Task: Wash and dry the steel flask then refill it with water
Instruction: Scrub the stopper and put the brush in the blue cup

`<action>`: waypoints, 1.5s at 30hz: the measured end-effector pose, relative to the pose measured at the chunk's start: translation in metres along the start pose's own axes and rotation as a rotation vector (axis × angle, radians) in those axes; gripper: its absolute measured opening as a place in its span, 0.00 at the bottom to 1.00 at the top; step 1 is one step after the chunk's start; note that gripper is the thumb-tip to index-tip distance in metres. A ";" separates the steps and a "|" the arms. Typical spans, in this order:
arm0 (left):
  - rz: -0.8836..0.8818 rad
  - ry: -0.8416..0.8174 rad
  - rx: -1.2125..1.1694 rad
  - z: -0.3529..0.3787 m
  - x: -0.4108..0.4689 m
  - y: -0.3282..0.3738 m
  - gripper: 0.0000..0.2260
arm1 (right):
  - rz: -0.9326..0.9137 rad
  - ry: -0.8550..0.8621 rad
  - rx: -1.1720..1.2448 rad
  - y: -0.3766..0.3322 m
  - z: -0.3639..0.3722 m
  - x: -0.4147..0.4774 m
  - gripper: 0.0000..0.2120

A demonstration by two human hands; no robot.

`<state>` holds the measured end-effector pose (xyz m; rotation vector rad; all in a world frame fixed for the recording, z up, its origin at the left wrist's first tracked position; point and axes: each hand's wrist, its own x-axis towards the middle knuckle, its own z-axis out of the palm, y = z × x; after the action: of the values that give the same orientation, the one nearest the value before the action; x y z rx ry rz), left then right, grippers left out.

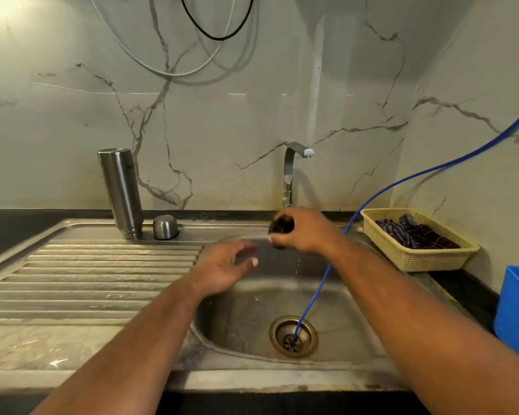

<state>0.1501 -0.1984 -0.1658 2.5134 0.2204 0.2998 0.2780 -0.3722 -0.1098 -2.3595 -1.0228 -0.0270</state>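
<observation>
The steel flask (pixel 121 191) stands upside down at the back of the drainboard, mouth on the steel, leaning slightly toward the wall. Its steel cap (pixel 165 226) sits mouth-down just right of it. Over the sink basin (pixel 240 319), my right hand (pixel 303 232) grips a small dark round object (pixel 280 226), which looks like the flask's inner stopper; drops fall below it. My left hand (pixel 225 268) hovers over the basin's left edge with fingers spread and holds nothing. The tap (pixel 292 172) rises behind my right hand; no stream shows from its spout.
A ribbed drainboard (pixel 87 280) fills the left. A blue hose (pixel 381 190) runs from the right wall down into the drain (pixel 293 339). A yellow basket (pixel 414 259) with dark striped cloths (pixel 417 233) sits right of the sink. A blue container (pixel 516 313) stands at the right edge.
</observation>
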 end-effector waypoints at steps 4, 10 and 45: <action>-0.001 0.073 0.049 0.001 0.007 0.003 0.17 | -0.137 0.120 0.064 -0.032 -0.052 -0.010 0.21; -0.008 0.055 0.046 0.006 0.010 -0.002 0.22 | 0.176 -0.043 0.401 0.025 0.020 -0.020 0.18; -0.006 -0.068 -0.041 0.018 0.019 -0.011 0.22 | 0.293 -0.039 0.875 0.069 0.005 -0.019 0.22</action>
<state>0.1724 -0.1952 -0.1830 2.4772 0.1924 0.2136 0.3102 -0.4199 -0.1520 -1.6662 -0.5220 0.4795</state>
